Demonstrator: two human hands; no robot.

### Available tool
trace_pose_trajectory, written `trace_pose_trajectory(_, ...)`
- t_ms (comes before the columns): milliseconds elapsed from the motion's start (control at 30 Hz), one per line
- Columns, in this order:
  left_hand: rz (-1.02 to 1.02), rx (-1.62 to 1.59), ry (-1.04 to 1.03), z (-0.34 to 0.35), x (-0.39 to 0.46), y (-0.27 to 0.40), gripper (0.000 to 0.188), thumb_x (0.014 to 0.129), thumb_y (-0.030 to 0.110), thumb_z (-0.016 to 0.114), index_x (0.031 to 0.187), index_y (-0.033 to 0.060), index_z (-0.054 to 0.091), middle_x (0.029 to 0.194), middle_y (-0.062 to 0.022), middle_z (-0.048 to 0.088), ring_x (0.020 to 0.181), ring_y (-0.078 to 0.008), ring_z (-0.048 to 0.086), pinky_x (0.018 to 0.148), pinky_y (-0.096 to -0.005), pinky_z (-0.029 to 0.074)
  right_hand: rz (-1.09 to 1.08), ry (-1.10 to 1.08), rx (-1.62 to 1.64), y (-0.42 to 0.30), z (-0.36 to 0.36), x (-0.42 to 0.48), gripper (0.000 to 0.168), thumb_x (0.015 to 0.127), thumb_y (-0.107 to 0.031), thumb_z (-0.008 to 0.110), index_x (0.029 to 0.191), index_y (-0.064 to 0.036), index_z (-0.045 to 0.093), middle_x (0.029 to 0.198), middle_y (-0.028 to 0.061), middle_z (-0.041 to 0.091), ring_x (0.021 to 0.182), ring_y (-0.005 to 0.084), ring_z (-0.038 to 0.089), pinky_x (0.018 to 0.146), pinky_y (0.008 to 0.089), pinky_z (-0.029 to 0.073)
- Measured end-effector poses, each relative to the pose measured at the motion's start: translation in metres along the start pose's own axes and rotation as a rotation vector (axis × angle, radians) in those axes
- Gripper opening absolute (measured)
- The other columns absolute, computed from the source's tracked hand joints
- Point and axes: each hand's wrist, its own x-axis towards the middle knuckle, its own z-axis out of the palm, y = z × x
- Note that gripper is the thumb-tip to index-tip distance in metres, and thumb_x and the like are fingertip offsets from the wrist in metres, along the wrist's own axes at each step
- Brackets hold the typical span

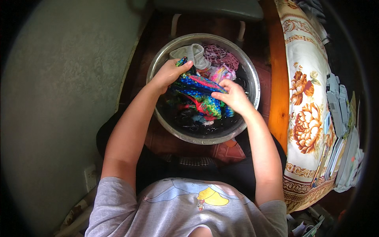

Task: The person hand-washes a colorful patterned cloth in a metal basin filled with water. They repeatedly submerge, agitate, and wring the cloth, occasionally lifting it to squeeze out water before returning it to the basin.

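A round metal basin (202, 141) stands on the floor before me, holding dark water and wet clothes. Between my hands stretches a multicoloured patterned cloth (204, 96) in blue, green and red, its lower folds down at the water. My left hand (169, 74) pinches its upper left end between thumb and fingers, over the basin's left side. At its right edge, my right hand (234, 96) grips the fabric with thumb and fingertips. Behind the cloth lie a light grey garment (192, 54), a pink-and-dark checked cloth (220, 56) and a pink-white printed cloth (222, 73). Dark fabric lies partly hidden below.
A plain wall (68, 89) rises on the left, with a wall socket (90, 177) low down. Beyond the basin is a grey chair or stool (210, 7) with pale legs. On the right, a wooden edge (278, 89) borders a floral cover (305, 59) bearing papers and other objects.
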Motion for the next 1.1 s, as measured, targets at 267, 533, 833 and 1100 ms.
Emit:
trace_pose_trajectory(267,0.340,0.694,-0.049,0.008,0.017,-0.030,0.052,0.068,0.018,0.073,0.111,0.0014,0.050,0.100,-0.0154,0.060,0.095,-0.0249,0.057,0.083,-0.0332,0.043,0.099,0.028,-0.052,0.000,-0.021,0.010,0.031,0.072,-0.029,0.071,0.080,-0.002,0.057,0.071,0.0113,0.061,0.067,0.0211,0.059,0.062,0.0327,0.044)
trace_pose_trajectory(533,0.471,1.788,0.069,0.075,0.022,-0.086,0.017,0.078,0.014,0.050,0.094,0.0133,0.055,0.084,-0.0109,0.058,0.064,-0.0244,0.063,0.048,-0.0326,0.049,-0.124,0.194,-0.960,0.035,0.047,0.002,0.017,0.081,-0.010,0.042,0.091,-0.004,0.055,0.089,0.0119,0.059,0.087,0.0255,0.059,0.068,0.0398,0.048)
trace_pose_trajectory(833,0.399,0.225,0.268,0.051,0.033,-0.055,0.023,0.077,0.018,0.061,0.093,0.0027,0.060,0.079,-0.0186,0.062,0.074,-0.0311,0.060,0.067,-0.0351,0.045,0.026,0.243,0.212,0.018,0.013,0.021,0.026,0.079,-0.024,0.066,0.091,-0.001,0.060,0.080,0.0077,0.064,0.077,0.0155,0.058,0.071,0.0277,0.043)
trace_pose_trajectory(1100,0.479,0.969,0.452,0.100,-0.008,-0.032,0.044,0.078,0.048,0.055,0.070,0.0053,0.061,0.065,-0.0193,0.058,0.063,-0.0380,0.058,0.058,-0.0423,0.047,0.574,0.354,1.231,-0.029,0.061,0.010,0.037,0.088,-0.039,0.051,0.101,-0.005,0.055,0.097,0.0061,0.057,0.089,0.0139,0.053,0.074,0.0306,0.044)
